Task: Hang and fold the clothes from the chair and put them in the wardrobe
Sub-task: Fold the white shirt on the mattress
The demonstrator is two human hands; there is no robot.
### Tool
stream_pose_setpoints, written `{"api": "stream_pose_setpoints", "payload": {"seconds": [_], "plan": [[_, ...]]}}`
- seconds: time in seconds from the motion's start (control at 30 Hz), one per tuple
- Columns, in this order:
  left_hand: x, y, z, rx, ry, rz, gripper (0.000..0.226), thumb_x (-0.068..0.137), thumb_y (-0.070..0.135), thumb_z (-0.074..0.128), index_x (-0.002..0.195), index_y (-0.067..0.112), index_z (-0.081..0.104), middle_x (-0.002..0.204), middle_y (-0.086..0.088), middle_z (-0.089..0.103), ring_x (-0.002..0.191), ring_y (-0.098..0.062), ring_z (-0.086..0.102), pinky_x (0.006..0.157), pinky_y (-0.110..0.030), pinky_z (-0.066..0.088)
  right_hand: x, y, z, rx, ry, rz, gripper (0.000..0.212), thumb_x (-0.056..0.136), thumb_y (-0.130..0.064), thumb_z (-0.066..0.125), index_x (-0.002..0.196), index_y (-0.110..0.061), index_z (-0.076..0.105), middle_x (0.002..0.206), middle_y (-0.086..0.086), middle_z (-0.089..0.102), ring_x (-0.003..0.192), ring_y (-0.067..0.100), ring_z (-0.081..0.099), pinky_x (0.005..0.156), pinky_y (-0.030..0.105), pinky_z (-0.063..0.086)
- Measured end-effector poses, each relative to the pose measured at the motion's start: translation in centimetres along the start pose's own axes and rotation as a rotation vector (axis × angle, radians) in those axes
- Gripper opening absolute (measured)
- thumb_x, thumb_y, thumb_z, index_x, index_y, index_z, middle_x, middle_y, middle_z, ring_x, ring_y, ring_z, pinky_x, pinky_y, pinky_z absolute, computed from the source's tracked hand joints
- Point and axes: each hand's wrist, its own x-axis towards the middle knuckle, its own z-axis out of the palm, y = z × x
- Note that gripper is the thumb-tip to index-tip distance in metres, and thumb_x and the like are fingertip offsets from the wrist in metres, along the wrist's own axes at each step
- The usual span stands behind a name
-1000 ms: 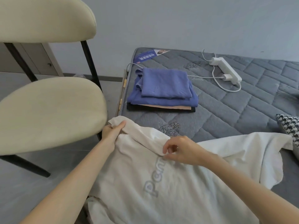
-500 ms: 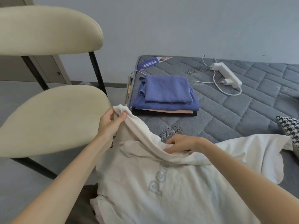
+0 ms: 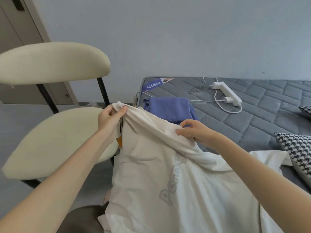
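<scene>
White shirt [image 3: 168, 174] lifted over near mattress [image 3: 260, 118] edge, right of chair [image 3: 55, 137]. Left hand [image 3: 109, 118] pinches its top corner, thumb on fold. Right hand [image 3: 193, 132] pinches the upper edge, other fingers curled. Blue folded clothes [image 3: 170, 108] behind, partly hidden; stack below possibly more.

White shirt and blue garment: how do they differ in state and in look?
The white shirt is unfolded and held up, gripped by the left hand and pinched by the right hand; the blue garment lies flat on the mattress, untouched. The white shirt bears grey lettering; the blue garment looks plain. Both are cloth.
</scene>
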Motion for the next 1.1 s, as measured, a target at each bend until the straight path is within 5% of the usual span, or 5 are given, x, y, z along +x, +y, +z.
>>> {"api": "stream_pose_setpoints", "payload": {"seconds": [0.17, 0.43, 0.8, 0.97, 1.1], "plan": [[0.1, 1.8, 1.7, -0.108, -0.052, -0.141, 0.006, 0.091, 0.017, 0.065, 0.095, 0.015, 0.061, 0.083, 0.002, 0.059, 0.071, -0.012, 0.058, 0.064, -0.021, 0.054, -0.1, 0.1, -2.0, 0.427, -0.097, 0.058, 0.031, 0.096, -0.008, 0.054, 0.071, -0.020, 0.038, 0.065, -0.003, 0.061, 0.069, 0.015, 0.053, 0.066, 0.027, 0.043], [-0.5, 1.4, 3.1, -0.108, -0.179, -0.210, 0.007, 0.095, 0.020, 0.059, 0.101, 0.016, 0.058, 0.090, 0.000, 0.060, 0.075, -0.014, 0.060, 0.053, -0.022, 0.053, 0.8, 1.4, 3.3, -0.243, -0.107, -0.070, 0.054, 0.075, -0.048, 0.076, 0.123, -0.037, 0.054, 0.115, -0.016, 0.060, 0.107, 0.006, 0.056, 0.097, 0.027, 0.046], [-0.8, 1.8, 2.8, -0.063, -0.183, -0.198, 0.017, 0.095, 0.024, 0.058, 0.109, 0.014, 0.056, 0.095, -0.001, 0.061, 0.079, -0.014, 0.061, 0.062, -0.027, 0.053, 2.1, 1.1, 1.8, -0.428, 0.538, -0.210, 0.022, 0.092, -0.041, 0.053, 0.108, -0.027, 0.058, 0.111, -0.005, 0.054, 0.112, 0.022, 0.041, 0.093, 0.039, 0.036], [-1.5, 2.1, 3.9, -0.070, -0.230, -0.185, 0.016, 0.095, 0.024, 0.057, 0.107, 0.013, 0.055, 0.090, -0.002, 0.062, 0.075, -0.013, 0.060, 0.058, -0.023, 0.053, 2.0, 2.6, 5.7, -0.299, 0.116, -0.054, 0.069, 0.071, -0.071, 0.059, 0.123, -0.025, 0.048, 0.115, -0.004, 0.060, 0.108, 0.020, 0.053, 0.097, 0.043, 0.043], [-1.5, 2.5, 3.4, -0.021, -0.260, -0.142, 0.020, 0.095, 0.025, 0.058, 0.109, 0.010, 0.056, 0.093, -0.003, 0.063, 0.080, -0.015, 0.061, 0.059, -0.022, 0.053, 3.1, 2.7, 6.6, -0.316, 0.262, -0.138, 0.022, 0.087, -0.040, 0.056, 0.077, -0.021, 0.054, 0.076, -0.008, 0.058, 0.086, 0.022, 0.055, 0.078, 0.039, 0.041]]}}
